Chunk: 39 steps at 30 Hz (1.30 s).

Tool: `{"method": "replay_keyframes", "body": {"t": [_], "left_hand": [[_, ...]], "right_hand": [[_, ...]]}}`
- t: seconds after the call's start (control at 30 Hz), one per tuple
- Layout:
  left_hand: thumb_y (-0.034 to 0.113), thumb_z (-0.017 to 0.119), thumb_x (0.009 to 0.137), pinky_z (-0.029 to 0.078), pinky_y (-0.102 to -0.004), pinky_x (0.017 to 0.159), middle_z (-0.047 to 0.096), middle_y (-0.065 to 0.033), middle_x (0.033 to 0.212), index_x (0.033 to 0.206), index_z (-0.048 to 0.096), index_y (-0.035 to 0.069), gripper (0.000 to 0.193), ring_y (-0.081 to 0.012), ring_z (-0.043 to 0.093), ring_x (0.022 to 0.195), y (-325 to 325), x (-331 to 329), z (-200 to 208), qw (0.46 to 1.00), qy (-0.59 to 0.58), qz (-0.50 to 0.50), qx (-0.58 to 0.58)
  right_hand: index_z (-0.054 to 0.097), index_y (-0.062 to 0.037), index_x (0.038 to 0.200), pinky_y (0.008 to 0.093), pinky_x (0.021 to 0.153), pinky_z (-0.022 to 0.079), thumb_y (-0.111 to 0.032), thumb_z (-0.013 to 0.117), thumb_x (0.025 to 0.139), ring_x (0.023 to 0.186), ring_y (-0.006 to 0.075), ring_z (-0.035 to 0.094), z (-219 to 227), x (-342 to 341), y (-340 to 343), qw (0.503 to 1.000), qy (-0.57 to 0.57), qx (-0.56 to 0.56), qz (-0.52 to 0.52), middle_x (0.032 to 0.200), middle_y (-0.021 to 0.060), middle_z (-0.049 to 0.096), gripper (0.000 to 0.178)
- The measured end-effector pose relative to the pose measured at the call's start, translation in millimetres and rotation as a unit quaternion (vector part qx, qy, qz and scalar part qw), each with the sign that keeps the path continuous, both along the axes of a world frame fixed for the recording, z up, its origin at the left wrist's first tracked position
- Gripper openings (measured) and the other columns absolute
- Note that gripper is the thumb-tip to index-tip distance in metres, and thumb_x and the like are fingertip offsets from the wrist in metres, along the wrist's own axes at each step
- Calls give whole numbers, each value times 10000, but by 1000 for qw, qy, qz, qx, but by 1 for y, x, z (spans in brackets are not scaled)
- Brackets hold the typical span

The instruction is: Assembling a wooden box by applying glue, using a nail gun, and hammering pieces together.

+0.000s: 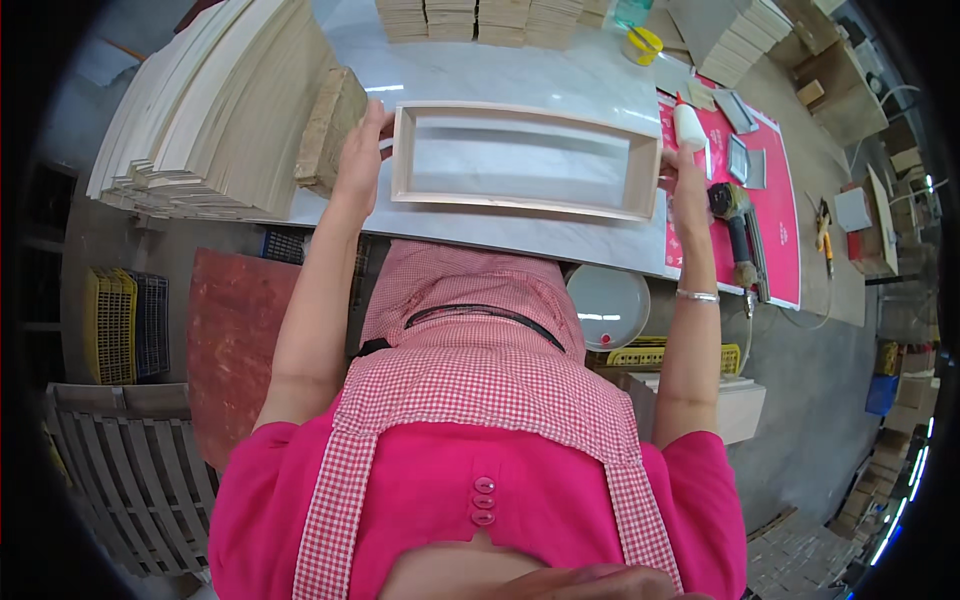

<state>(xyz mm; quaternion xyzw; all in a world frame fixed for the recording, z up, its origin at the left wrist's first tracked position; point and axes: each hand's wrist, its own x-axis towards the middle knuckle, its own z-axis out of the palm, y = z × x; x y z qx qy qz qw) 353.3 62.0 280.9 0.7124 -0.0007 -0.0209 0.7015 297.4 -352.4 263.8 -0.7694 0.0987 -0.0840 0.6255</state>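
A shallow rectangular frame of pale wood (520, 204) is in front of me over the white marbled table top, its long sides running left to right. Through its open middle the table surface shows. My left hand (362, 155) grips the frame's left end, fingers partly hidden behind it. At the opposite end my right hand (685, 185) has hold of the short side, fingertips tucked against the outer face. Just left of my left hand stands a worn brown wooden block (330, 130). A white glue bottle with a red tip (688, 125) lies beyond my right hand.
Tall stacks of pale boards (220, 110) rise on the left, with more wood piles (450, 20) at the back. A nail gun (738, 225) rests on the pink sheet (785, 220) at right, its hose trailing off. A yellow tub (642, 46) sits far back; below the table is a round basin (607, 300).
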Motion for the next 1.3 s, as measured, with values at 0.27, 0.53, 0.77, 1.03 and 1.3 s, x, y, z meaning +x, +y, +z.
{"method": "replay_keyframes", "body": {"t": [0.27, 0.53, 0.77, 1.03, 1.3], "left_hand": [[383, 499, 999, 442, -326, 911, 636, -90, 1138, 1206, 614, -25, 471, -170, 569, 1067, 4, 24, -39, 993, 117, 5, 0], [352, 579, 958, 465, -301, 816, 646, -25, 1027, 1123, 663, 75, 334, -130, 579, 979, 14, 33, -40, 982, 189, -2, -26], [383, 621, 924, 478, -335, 812, 650, -32, 1016, 1178, 632, 102, 379, -144, 588, 982, 16, 36, -45, 985, 171, -21, -23], [417, 622, 921, 472, -345, 852, 636, -51, 1111, 1246, 583, 89, 463, -171, 588, 1051, 12, 25, -36, 982, 188, -2, -17], [446, 610, 925, 481, -348, 822, 631, -57, 1109, 1237, 581, 72, 488, -178, 604, 998, 11, 30, -39, 986, 166, -7, -16]], "right_hand": [[677, 27, 908, 278, 601, 508, -511, 420, 997, 684, 144, 601, -27, 29, -4, 993, 112, 11, -20, 764, 67, 631, 603], [623, -41, 877, 301, 573, 512, -493, 507, 944, 692, 138, 588, -7, 45, 8, 983, 156, -85, 37, 771, 45, 592, 472], [612, -103, 937, 298, 596, 465, -471, 497, 921, 751, 143, 556, -21, 50, -2, 980, 186, -75, 13, 848, 27, 572, 386], [632, -102, 1054, 297, 626, 419, -515, 498, 909, 787, 139, 535, -36, 50, 1, 978, 144, -144, -45, 901, 20, 581, 457], [622, -76, 1126, 290, 655, 408, -537, 504, 906, 867, 145, 522, -43, 53, -1, 985, 127, -106, -43, 998, 48, 595, 524]]}}
